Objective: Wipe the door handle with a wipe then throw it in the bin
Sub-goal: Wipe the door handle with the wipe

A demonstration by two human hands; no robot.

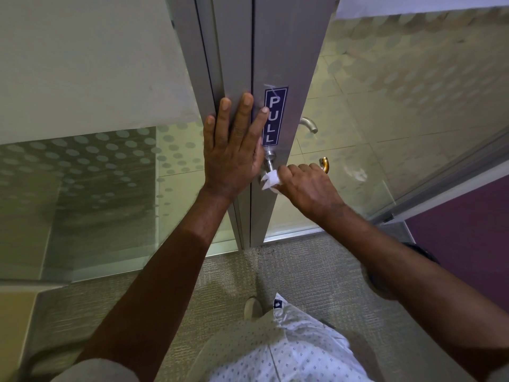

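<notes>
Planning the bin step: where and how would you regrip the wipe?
Pinch the loose white end of the wipe, coming from the left. That end sticks out of the right hand, which closes over the rest on the handle. The left hand lies flat on the door frame, close by.

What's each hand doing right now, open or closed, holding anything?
Left hand: open, flat against the door frame, holding nothing.
Right hand: closed on the white wipe, at the door handle.
</notes>
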